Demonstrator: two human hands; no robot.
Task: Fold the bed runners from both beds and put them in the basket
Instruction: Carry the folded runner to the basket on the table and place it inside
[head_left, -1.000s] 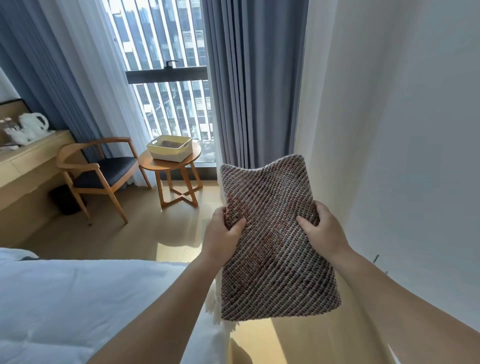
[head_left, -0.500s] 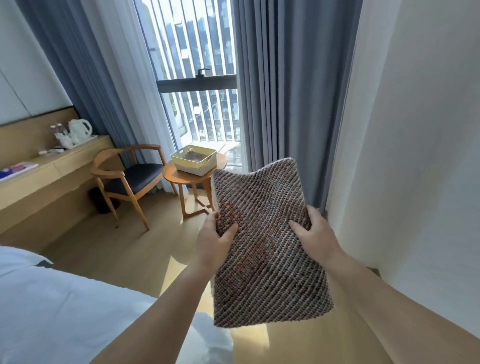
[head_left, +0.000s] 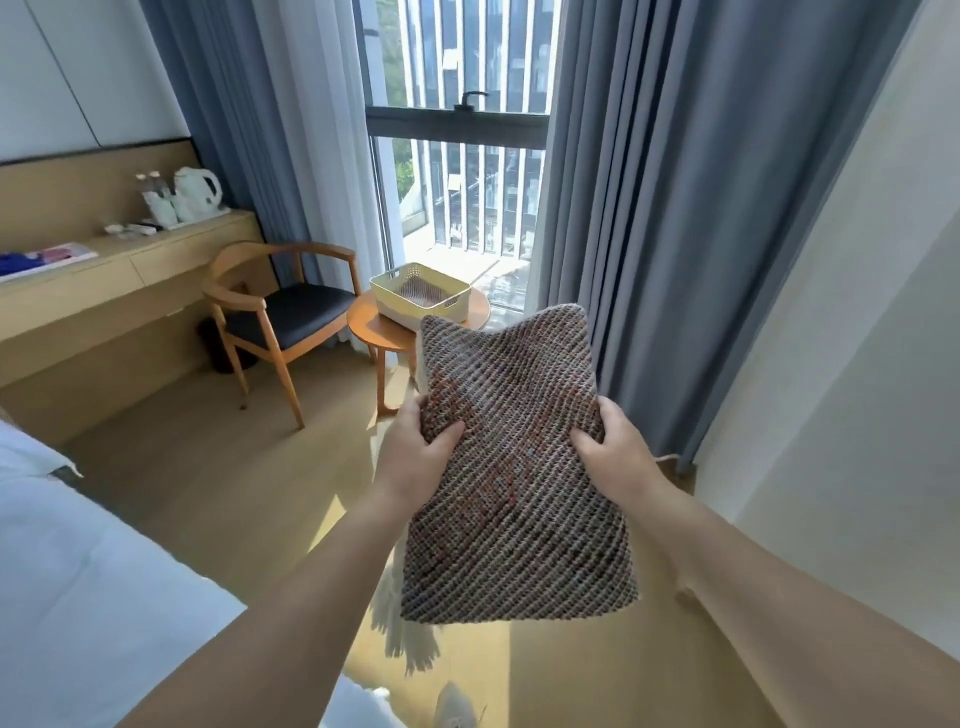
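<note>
Well, both hands are up in front of the person, holding 1 folded bed runner (head_left: 519, 493) in the air. The left hand (head_left: 415, 460) grips its left edge, fingers (head_left: 414, 415) curled behind the weave and thumb pressed on the front. The right hand (head_left: 621, 454) grips the right edge the same way. The runner hangs upright between them, its top edge dipping in the middle, its lower part dropping below the fingers. Beyond the fingers and a little to their left, well apart, a pale yellow basket (head_left: 396, 305) sits on a small round wooden surface (head_left: 366, 326) by the window. A 2nd runner (head_left: 425, 292) of the same weave lies inside it. Left of that stands a wooden chair (head_left: 291, 317). A white bed (head_left: 78, 571) lies below and left of the left hand, and grey curtains (head_left: 675, 208) hang beyond the right hand.
</note>
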